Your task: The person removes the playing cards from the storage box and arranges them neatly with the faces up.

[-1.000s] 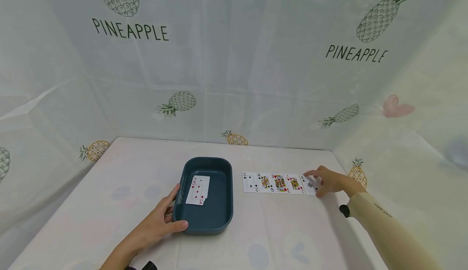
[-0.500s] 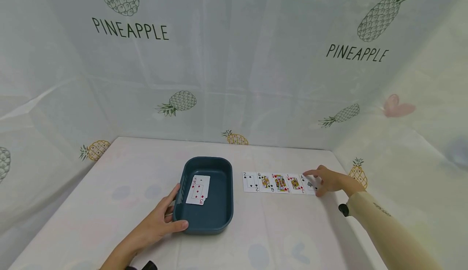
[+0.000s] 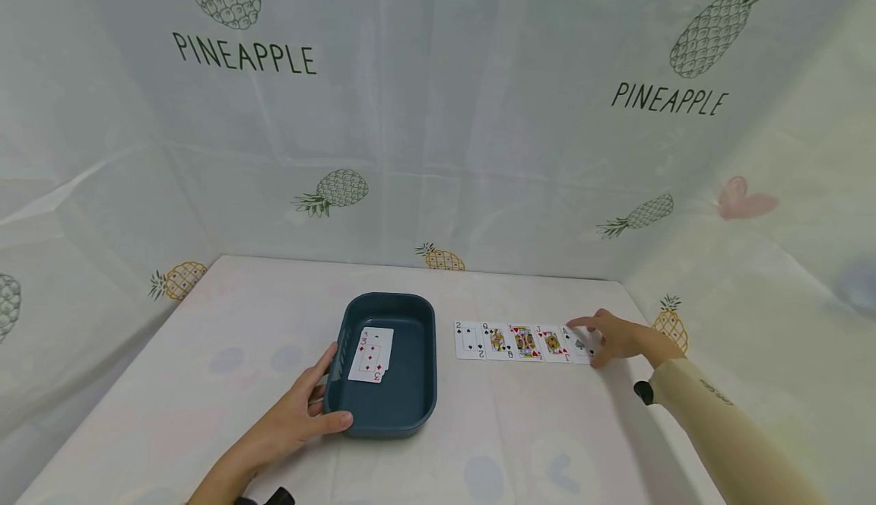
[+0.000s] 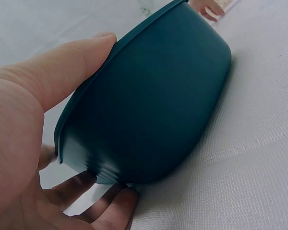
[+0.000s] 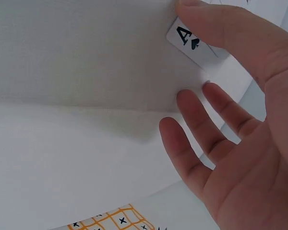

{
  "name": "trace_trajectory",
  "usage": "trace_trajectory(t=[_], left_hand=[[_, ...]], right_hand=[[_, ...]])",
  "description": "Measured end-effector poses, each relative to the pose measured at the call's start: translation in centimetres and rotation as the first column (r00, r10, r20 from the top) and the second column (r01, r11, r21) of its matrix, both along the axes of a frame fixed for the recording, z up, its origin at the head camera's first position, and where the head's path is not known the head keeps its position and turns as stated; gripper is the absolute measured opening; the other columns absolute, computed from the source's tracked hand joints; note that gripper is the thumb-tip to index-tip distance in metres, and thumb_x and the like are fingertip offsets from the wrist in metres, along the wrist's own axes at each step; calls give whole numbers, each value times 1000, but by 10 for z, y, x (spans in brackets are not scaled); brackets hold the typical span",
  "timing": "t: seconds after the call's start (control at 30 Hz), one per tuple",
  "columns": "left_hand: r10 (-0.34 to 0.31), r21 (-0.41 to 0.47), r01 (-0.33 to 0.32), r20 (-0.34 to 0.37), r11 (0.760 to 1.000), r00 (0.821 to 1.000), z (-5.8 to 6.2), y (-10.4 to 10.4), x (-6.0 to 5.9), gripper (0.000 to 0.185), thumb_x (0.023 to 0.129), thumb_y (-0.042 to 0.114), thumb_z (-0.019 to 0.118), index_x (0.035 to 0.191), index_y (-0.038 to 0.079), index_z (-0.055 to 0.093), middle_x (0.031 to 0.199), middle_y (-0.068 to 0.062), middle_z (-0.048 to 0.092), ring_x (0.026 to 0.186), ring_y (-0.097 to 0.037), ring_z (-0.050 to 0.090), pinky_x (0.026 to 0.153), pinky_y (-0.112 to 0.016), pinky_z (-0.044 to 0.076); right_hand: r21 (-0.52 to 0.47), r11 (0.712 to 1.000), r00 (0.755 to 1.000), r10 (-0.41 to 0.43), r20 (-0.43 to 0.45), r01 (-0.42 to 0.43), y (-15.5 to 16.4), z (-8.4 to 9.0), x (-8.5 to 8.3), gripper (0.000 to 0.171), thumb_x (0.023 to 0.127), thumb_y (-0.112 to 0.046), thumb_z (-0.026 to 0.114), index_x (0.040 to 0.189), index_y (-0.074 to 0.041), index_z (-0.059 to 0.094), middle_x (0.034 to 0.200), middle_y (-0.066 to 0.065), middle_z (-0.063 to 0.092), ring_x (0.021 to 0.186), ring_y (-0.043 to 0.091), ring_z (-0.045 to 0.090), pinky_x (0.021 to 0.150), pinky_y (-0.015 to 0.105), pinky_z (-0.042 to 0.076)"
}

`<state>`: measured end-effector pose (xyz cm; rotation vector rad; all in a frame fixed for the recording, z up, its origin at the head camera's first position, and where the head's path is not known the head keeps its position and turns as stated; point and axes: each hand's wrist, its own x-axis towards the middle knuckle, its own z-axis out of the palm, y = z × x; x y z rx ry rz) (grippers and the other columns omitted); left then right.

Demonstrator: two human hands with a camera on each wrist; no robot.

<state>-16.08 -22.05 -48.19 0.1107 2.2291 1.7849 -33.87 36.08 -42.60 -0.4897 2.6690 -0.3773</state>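
In the head view, my left hand (image 3: pixel 294 414) grips the left side of a dark blue rectangular tray (image 3: pixel 414 402). Its thumb lies over the rim while its other fingers curl against the outer wall (image 4: pixel 149 96). Inside the tray is a small overlapping pile of playing cards with a red diamond card (image 3: pixel 369 354) on top. To the right, my right hand (image 3: pixel 614 338) touches an ace of spades (image 3: pixel 579 344), thumb at the near end and index finger at the far end. The ace's corner (image 5: pixel 184 36) peeks out beside the thumb in the right wrist view; the other fingers are loosely bent.
Left of the ace, a flat row runs on with a two (image 3: pixel 469 341), a queen (image 3: pixel 496 341), a king (image 3: pixel 525 344) and a jack (image 3: pixel 551 344). A pale cloth covers the table (image 3: pixel 506 436). Pineapple-print sheets (image 3: pixel 445 125) stand behind and at both sides.
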Motion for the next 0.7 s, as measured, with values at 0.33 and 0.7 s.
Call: trace_trajectory(t=[0.33,0.7], left_hand=[[7,-18,-7,3,1000,1000,1,1,0,113,91,27,87,172,32,8,172,-21,11,148,-43,44,107,-41,55],[5,-23,-5,2,1000,1000,1,1,0,112,92,27,86,172,33,8,171,-22,12,148,-43,44,106,-39,56]], right_hand=[[-13,1000,999,24,-24,-24,-8,15,5,85,84,-15,91,156,-4,48,142,29,49,110,38,61,91,52,55],[-149,981,989,107,-104,-122,-58,34,11,76,94,-24,83,159,-7,46,148,26,45,122,46,61,91,48,58]])
